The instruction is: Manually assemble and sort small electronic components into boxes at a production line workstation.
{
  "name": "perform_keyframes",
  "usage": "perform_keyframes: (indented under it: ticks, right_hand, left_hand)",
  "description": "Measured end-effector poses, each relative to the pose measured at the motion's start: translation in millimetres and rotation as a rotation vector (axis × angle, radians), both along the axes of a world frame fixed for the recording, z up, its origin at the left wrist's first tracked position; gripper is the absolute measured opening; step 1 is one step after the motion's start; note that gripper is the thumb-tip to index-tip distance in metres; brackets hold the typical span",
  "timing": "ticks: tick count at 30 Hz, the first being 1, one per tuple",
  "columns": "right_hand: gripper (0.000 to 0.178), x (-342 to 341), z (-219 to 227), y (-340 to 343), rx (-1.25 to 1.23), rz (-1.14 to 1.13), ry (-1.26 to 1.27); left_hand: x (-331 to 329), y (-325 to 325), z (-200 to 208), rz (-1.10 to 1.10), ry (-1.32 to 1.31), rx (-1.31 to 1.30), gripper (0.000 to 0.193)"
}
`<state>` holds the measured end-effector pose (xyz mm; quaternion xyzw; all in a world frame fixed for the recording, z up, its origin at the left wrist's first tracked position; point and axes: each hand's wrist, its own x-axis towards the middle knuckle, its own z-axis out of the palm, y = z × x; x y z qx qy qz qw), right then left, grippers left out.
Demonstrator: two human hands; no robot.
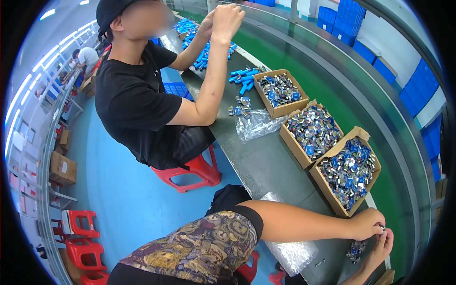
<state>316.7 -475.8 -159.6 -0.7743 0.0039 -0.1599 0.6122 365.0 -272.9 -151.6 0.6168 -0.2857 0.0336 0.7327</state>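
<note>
My left hand [365, 224] reaches across the bench, its fingers pinched on a small dark-and-silver metal part [382, 227]. From below, my right hand [381, 248] meets it, with thumb and fingers closed at the same part. The part is too small to name more exactly. Just beside my hands lies a little heap of small blue-and-silver pieces [356, 251]. Close to my left wrist stands the nearest cardboard box [338, 203], filled with similar blue and metallic pieces. Clear plastic bubble wrap [292, 256] lies partly beneath my left arm.
Two more open boxes, a middle one [295, 146] and a far one [277, 112], hold similar pieces. A clear bag [256, 124] and blue cylinders [244, 78] lie farther along. A co-worker [137, 90] sits on a red stool [190, 176]. A green conveyor belt [327, 90] runs behind.
</note>
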Motion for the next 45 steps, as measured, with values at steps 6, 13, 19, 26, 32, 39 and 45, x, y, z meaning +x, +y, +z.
perform_keyframes:
  ticks: [6, 13, 19, 26, 32, 39, 45]
  right_hand:
    - [0.026, 0.0, 0.9, 7.7, 0.018, -0.011, -0.004]
    - [0.025, -4.2, 8.1, 15.5, 0.047, 0.038, -0.001]
    - [0.022, -3.0, 7.2, 10.7, 0.022, 0.043, 0.023]
    - [0.02, -2.0, 5.2, 15.5, 0.016, 0.002, -0.015]
    - [0.014, -2.4, 5.9, 10.2, -0.097, 0.026, -0.009]
    - [0.014, -4.6, 10.2, 12.6, -0.104, 0.004, 0.0]
    - [0.015, -2.8, 11.2, 1.4, -0.283, 0.104, -0.009]
  left_hand:
    - [-1.5, 4.4, 3.0, -0.022, 0.046, -0.038, 0.016]
    - [0.3, 3.0, 2.7, -0.066, 0.067, -0.03, 0.017]
    - [1.1, 5.8, 3.0, -0.055, 0.025, 0.013, 0.018]
    - [-0.6, 9.1, 6.5, -0.112, 0.092, -0.03, 0.019]
    - [2.0, 6.8, 1.7, -0.025, -0.033, 0.076, 0.017]
    - [4.1, 7.0, 2.4, -0.074, -0.018, 0.093, 0.017]
    - [2.1, -0.8, -10.8, 0.036, -0.062, 0.127, 0.017]
